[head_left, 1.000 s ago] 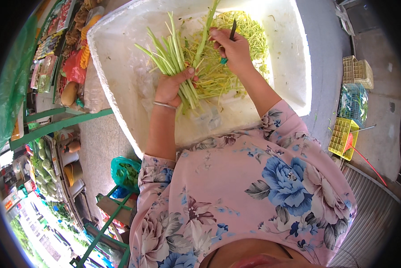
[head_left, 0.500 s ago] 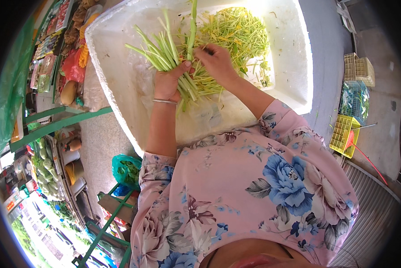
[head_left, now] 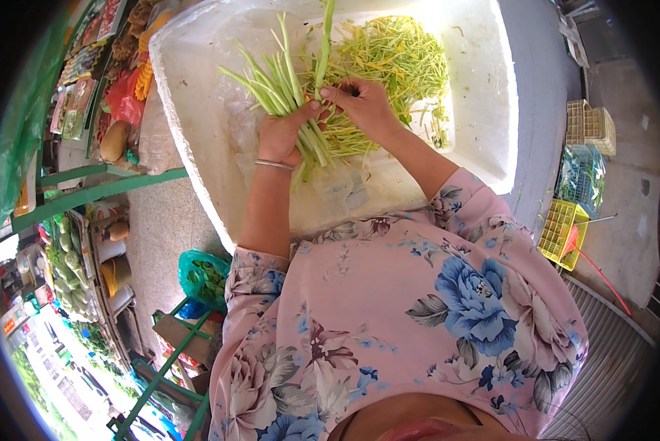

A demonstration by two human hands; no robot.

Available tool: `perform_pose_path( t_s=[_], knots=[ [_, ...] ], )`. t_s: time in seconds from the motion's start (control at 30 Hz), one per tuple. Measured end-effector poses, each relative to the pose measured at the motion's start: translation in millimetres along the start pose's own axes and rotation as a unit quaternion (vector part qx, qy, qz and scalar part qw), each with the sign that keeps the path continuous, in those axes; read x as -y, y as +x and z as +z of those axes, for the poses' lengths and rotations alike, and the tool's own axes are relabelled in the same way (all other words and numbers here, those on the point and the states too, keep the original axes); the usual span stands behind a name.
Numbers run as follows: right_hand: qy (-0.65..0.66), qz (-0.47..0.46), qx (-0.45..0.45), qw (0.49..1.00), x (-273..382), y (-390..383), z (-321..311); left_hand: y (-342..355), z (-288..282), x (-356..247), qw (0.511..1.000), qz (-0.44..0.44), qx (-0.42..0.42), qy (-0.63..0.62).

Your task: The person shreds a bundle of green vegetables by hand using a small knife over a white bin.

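My left hand [head_left: 280, 137], with a bangle at the wrist, is closed around a bunch of pale green vegetable stalks [head_left: 271, 88]. A longer, thicker green stalk [head_left: 325, 51] stands apart from the bunch, its lower end between my two hands. My right hand [head_left: 361, 109] pinches at that lower end, thumb and fingers together. Something small and dark shows by its fingers; I cannot make out what. Both hands are over a white foam box [head_left: 484, 110]. Behind and beneath them lies a heap of thin yellow-green strips and stems [head_left: 400, 62].
Green metal framing [head_left: 102, 192] and shelves of goods stand at the left. A teal plastic bag of leaves [head_left: 203, 278] sits beside my left elbow. At the right are a yellow crate [head_left: 561, 231], a blue-green basket [head_left: 581, 176] and a beige crate [head_left: 589, 126].
My right hand has come slightly lower and closer to the left thumb, at the thick stalk's lower end. The whole view has shifted a little. My left hand keeps its hold on the bunch.
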State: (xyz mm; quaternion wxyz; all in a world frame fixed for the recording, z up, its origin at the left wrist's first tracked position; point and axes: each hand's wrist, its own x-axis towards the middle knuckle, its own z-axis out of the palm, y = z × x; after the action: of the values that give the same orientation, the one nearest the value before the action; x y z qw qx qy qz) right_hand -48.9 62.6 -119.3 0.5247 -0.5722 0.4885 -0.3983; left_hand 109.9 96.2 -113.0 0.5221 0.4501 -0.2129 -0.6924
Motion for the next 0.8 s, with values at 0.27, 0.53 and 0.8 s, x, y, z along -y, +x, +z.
perform_pose_path(
  t_s=[0.27,0.53,0.8],
  knots=[
    [-0.049,0.041,0.073,0.995,13.6,0.5,-11.3,0.8,-3.9,0.4,0.999,0.004,0.001,0.041],
    [-0.127,0.015,0.116,0.985,8.1,-3.2,-6.1,3.7,-5.1,-4.7,0.998,0.035,-0.034,-0.025],
    [-0.218,-0.112,0.265,0.933,20.5,-25.0,2.7,3.9,-12.3,-4.3,0.987,0.109,-0.038,-0.108]
  ],
)
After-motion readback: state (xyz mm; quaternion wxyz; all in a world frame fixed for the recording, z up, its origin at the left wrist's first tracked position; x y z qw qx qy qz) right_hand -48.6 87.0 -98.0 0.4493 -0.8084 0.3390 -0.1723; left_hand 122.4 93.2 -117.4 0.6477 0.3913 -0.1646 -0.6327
